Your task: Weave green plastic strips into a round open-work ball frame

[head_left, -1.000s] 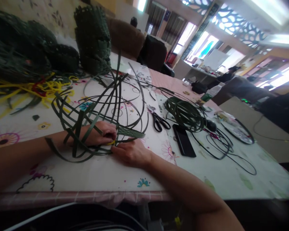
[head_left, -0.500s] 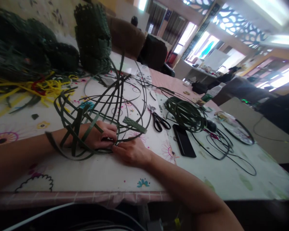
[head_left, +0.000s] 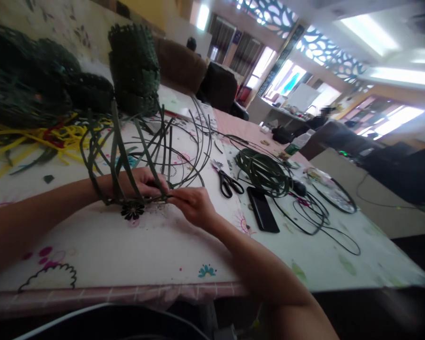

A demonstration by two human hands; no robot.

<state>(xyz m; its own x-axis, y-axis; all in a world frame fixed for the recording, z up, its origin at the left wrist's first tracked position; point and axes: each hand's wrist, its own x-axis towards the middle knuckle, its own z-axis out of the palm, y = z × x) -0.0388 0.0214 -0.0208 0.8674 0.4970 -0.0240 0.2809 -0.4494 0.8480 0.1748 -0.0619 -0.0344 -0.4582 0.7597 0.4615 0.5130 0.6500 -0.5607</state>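
Note:
A partly woven piece of dark green flat strips [head_left: 118,141] is on the table in front of me, its long loose ends curving upward and outward. My left hand [head_left: 147,182] reaches in among these ends, fingers closed on the strips at the near edge. Right beside it, my right hand [head_left: 194,203] pinches a strip at the same edge, the fingertips of both hands almost meeting. How the strips cross under the fingers is hidden.
Black-handled scissors [head_left: 227,184], a dark phone [head_left: 264,210] and a coil of green strip [head_left: 264,172] lie to the right. Yellow strips [head_left: 71,137] and a tall woven green basket [head_left: 134,71] are at the back left. A person [head_left: 322,115] sits far off.
The green piece has turned and tilted, so its loose ends now stand up around my left wrist. Both hands have shifted slightly away from me, still close together. The view has shifted a little.

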